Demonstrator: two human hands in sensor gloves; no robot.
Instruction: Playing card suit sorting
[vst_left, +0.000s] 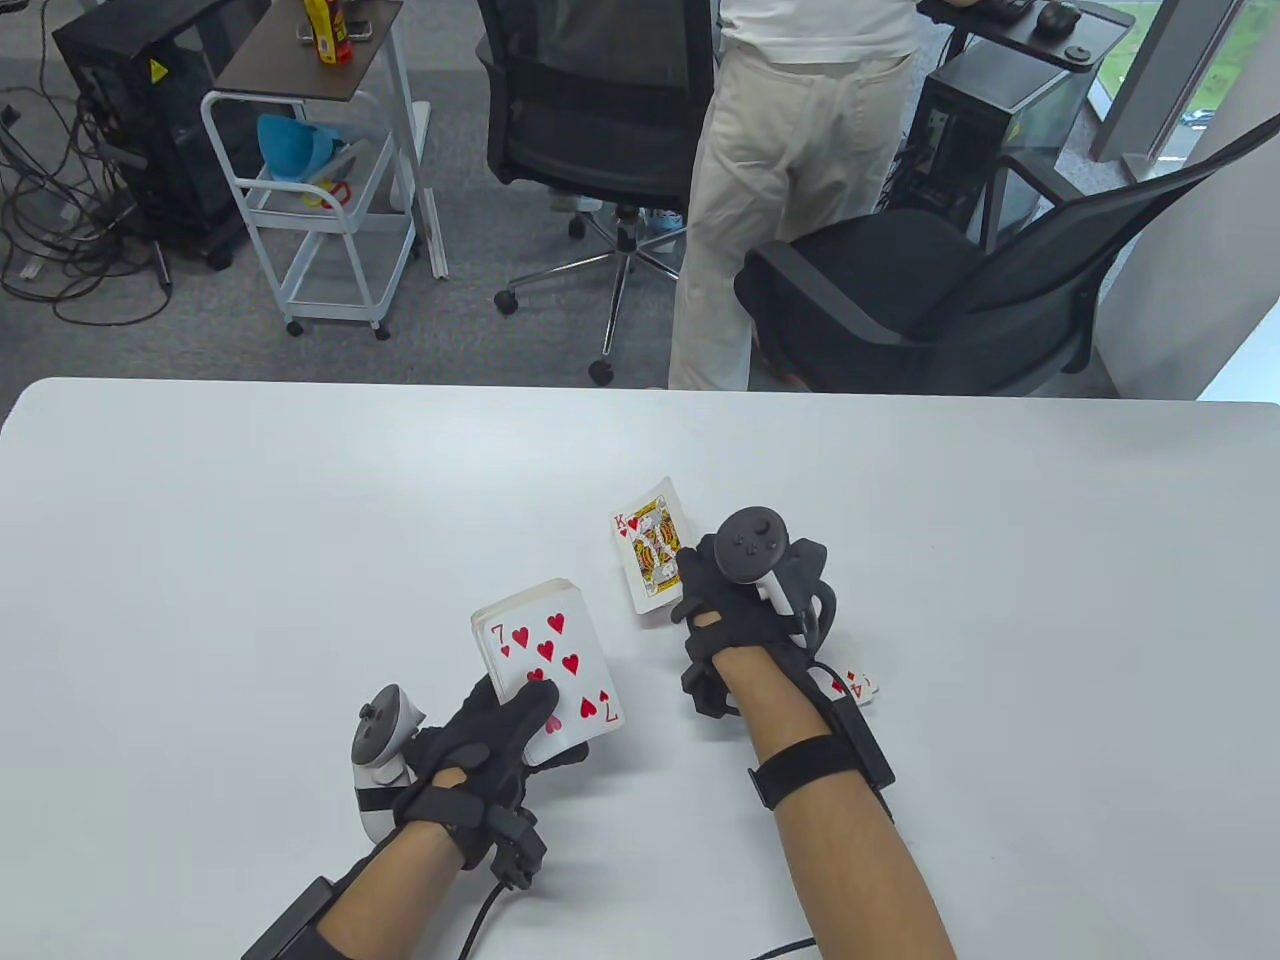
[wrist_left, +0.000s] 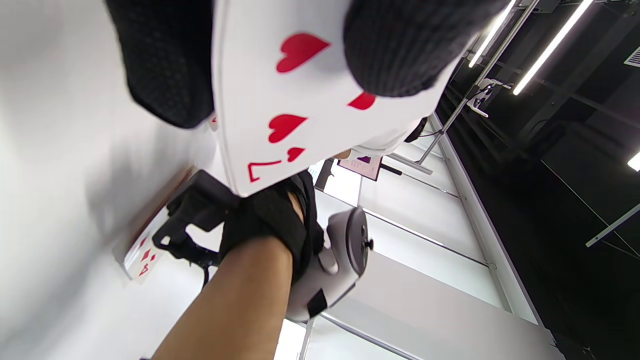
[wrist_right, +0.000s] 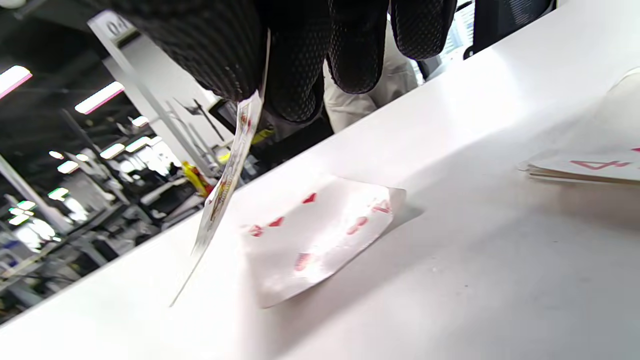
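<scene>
My left hand (vst_left: 525, 720) grips a face-up deck (vst_left: 545, 660) with the seven of hearts on top; its thumb (wrist_left: 410, 45) lies across that card (wrist_left: 300, 100). My right hand (vst_left: 705, 590) hovers right of the deck and pinches a king of hearts (vst_left: 650, 545) at its near edge. In the right wrist view the fingertips (wrist_right: 300, 55) hold the king (wrist_right: 225, 190) edge-on above the table. Below it lies a face-up card with red pips (wrist_right: 320, 235). A small pile topped by a red four (vst_left: 855, 685) (wrist_right: 590, 167) sits by my right wrist, partly hidden.
The white table (vst_left: 250, 560) spreads wide on the left and far side. Beyond its far edge a person in pale trousers (vst_left: 760, 200) stands between two black office chairs (vst_left: 920, 290). A white trolley (vst_left: 330, 200) stands at the back left.
</scene>
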